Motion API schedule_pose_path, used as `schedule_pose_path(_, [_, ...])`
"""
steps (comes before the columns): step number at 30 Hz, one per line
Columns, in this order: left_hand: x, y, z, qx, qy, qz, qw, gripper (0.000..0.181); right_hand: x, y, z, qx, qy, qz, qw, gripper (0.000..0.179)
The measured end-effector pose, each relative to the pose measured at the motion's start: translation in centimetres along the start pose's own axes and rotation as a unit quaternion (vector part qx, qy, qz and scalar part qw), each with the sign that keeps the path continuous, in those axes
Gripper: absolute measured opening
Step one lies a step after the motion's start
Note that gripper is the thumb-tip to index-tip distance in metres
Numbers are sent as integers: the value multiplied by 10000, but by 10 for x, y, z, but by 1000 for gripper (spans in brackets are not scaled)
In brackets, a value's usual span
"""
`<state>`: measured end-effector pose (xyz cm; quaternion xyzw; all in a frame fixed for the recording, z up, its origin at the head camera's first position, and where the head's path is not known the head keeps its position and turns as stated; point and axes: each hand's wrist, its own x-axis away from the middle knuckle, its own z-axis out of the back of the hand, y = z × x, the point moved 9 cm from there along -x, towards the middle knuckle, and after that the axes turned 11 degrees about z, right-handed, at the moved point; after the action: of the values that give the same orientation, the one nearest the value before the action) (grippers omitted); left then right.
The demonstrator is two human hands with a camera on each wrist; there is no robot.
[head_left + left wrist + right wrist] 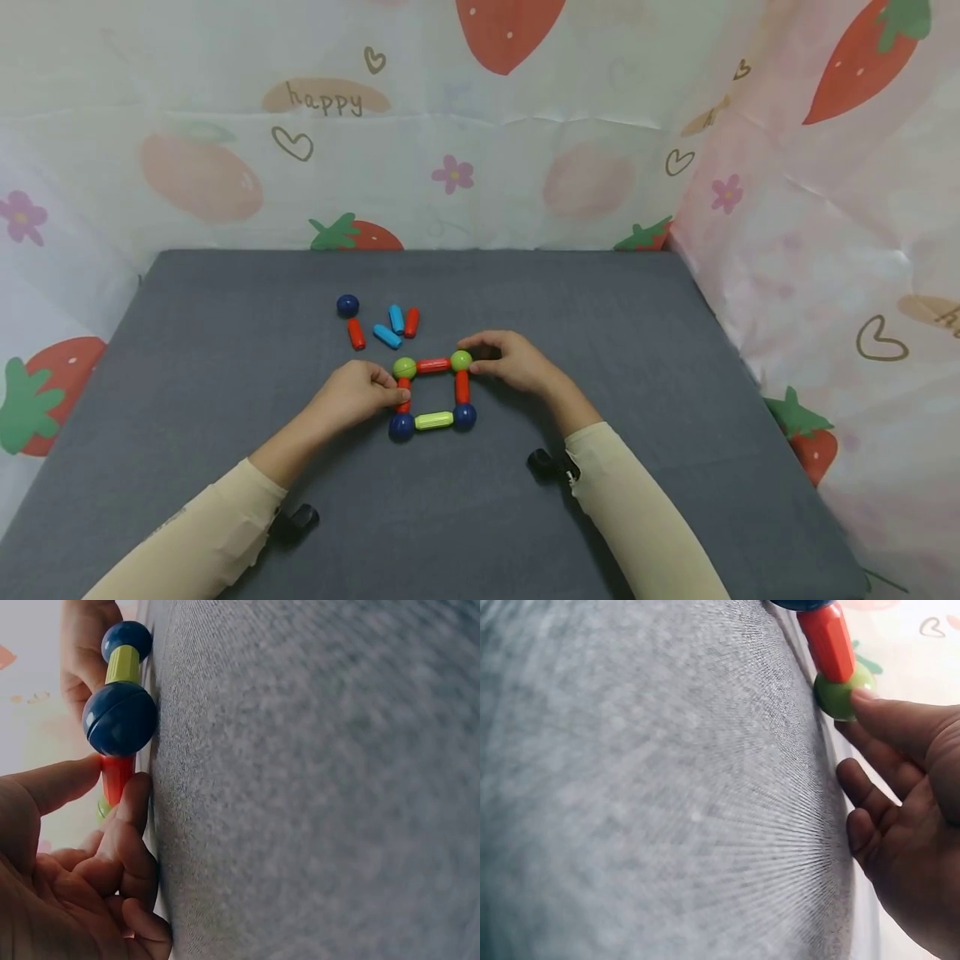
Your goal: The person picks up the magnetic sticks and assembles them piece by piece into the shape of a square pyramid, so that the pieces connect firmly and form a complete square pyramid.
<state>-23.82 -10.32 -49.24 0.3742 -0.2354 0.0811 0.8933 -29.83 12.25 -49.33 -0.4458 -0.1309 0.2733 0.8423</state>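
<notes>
A square of rods and balls lies on the grey table. Its far corners are a left green ball (404, 368) and a right green ball (461, 361); its near corners are two dark blue balls (402, 427). Red rods (432, 365) form three sides, and a yellow-green rod (434, 421) makes the near side. My left hand (358, 392) pinches the left red rod (117, 778) between thumb and forefinger. At the far right corner, my right hand (517, 360) holds the green ball (843, 696) between thumb and forefinger, its other fingers loosely bent.
Behind the square lie two loose red rods (356, 334), two light blue rods (387, 337) and a dark blue ball (347, 306). The grey tabletop (637, 333) ends at a printed cloth backdrop (495, 117), which also stands along the right side.
</notes>
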Motion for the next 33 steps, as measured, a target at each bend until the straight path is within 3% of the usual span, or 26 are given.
schedule_pose_path(10, [-4,-2,3,-99,-171,-251,9995,29,-1,4,-1,-188,-32,35,9998,34])
schedule_pose_path(16, [-6,-2,20,-132,-169,-655,9976,26,0,2,-1,-139,-28,53,9999,33])
schedule_pose_path(20, [-8,-4,42,-155,145,-712,9972,26,0,1,0,-91,-2,75,9999,34])
schedule_pose_path(26, [-17,-14,79,-125,1098,-577,9922,33,0,1,0,-136,6,33,9999,33])
schedule_pose_path(30, [-27,-22,91,-66,1468,-453,9881,41,0,3,-1,-176,-3,13,9998,33])
schedule_pose_path(33, [-35,-25,93,20,1538,-372,9874,47,0,3,-2,-189,8,21,9998,33])
